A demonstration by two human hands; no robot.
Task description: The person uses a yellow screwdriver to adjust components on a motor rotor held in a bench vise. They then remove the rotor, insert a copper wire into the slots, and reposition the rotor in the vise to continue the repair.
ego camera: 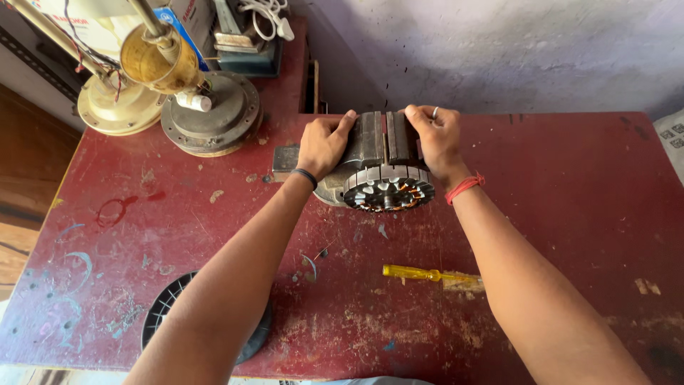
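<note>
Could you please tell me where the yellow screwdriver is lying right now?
The yellow screwdriver lies on the red table, partly under the right forearm, nearer the camera than the motor stator.

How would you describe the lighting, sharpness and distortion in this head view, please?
Head view: soft, even daylight; faint shadows under the hands gripping the round grey motor stator with copper windings; mild sheen on the worn red table; centre sharp; wide-angle stretching of the forearms toward the bottom edge.

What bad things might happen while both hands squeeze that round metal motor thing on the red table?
The motor core looks heavy; if the left hand or right hand slips, it might drop and pinch fingers. Its thin copper windings might get scraped. The yellow screwdriver lies near the right forearm, so a nudge might roll it off the table.
</note>
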